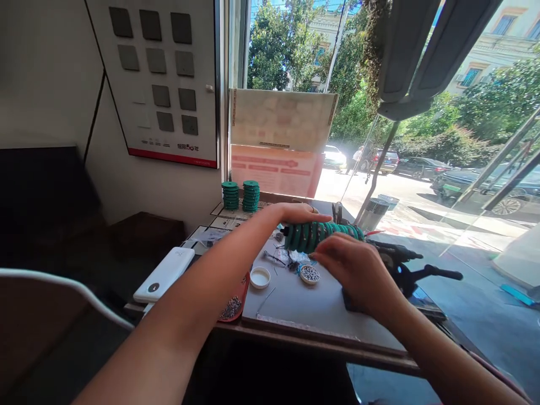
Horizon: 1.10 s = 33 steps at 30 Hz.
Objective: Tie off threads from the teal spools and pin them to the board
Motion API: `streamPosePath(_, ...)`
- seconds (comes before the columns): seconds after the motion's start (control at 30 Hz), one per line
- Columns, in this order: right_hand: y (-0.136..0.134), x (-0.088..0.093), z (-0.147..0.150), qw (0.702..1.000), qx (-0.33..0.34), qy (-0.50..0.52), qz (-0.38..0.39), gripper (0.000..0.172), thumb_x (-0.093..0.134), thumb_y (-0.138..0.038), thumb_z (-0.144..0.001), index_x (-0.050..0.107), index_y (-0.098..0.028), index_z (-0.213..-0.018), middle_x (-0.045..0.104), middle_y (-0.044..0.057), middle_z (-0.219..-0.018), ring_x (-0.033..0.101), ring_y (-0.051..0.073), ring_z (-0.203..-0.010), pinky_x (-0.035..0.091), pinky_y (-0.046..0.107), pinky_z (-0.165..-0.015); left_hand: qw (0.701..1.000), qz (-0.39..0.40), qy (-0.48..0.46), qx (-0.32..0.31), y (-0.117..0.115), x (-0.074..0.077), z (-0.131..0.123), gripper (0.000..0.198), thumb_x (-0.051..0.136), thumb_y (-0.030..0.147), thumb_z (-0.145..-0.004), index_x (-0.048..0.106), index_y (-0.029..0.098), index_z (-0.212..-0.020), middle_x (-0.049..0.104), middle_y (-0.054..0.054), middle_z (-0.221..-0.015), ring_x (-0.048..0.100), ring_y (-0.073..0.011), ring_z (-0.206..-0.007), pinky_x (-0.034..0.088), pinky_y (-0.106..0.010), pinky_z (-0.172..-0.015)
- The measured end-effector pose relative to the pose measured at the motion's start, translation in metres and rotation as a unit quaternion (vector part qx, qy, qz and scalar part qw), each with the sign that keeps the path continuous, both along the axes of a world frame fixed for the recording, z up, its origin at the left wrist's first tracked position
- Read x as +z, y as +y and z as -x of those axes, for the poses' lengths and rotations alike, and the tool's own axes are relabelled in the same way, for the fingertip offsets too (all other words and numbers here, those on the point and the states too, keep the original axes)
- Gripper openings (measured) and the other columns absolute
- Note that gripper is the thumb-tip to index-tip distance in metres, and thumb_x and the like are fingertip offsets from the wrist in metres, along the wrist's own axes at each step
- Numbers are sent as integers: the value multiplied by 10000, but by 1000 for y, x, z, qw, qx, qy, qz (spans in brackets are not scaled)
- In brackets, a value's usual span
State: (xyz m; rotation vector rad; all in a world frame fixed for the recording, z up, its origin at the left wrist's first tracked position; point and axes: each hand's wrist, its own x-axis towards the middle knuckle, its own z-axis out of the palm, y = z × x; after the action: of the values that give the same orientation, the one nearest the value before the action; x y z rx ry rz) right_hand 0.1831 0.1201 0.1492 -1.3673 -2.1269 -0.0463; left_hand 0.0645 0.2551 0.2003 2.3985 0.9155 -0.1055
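Note:
A row of green discs (pixel 320 234) strung together lies sideways above the grey mat (pixel 304 301). My left hand (pixel 297 214) rests over the row's left end, fingers curved around it. At the row's right front my right hand (pixel 358 273) has its fingers pinched together against the discs. What the fingertips hold is hidden. A small round cap of metal beads (pixel 310 274) sits just below the row, with a white cap (pixel 260 277) to its left.
Two stacks of green discs (pixel 240 196) stand at the back by the window. A white power bank (pixel 164 274) lies at the left edge. A red tray (pixel 234 304) holds small metal parts. A black clamp stand (pixel 405 267) sits at right.

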Motion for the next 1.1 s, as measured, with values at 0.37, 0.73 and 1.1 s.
streamPosePath(0.37,58,-89,1,939,-149,-260,169,256,422,-40,-771,670,-94,-802,652,160,-879,616,234,-859,438,275,-654,993,-114,36,5,-17,10,-9,723,348,683,-683,523,156,-1147,522,-82,-1249,454,-259,-1129,372,-305,-903)
streamPosePath(0.73,61,-84,0,952,-144,-221,154,269,417,-123,-796,682,-80,-780,665,171,-814,628,238,-777,416,283,-632,994,-105,42,8,-14,5,-9,772,298,731,-670,533,150,-1121,524,-86,-1244,487,-245,-1087,400,-296,-880)
streamPosePath(1.1,-18,-15,-4,991,28,87,94,156,519,-198,-719,664,-179,-665,638,12,-640,546,118,-546,391,215,-541,994,-104,25,10,-11,3,-9,730,351,673,-682,519,119,-1127,528,-129,-1219,513,-269,-1047,403,-362,-883)
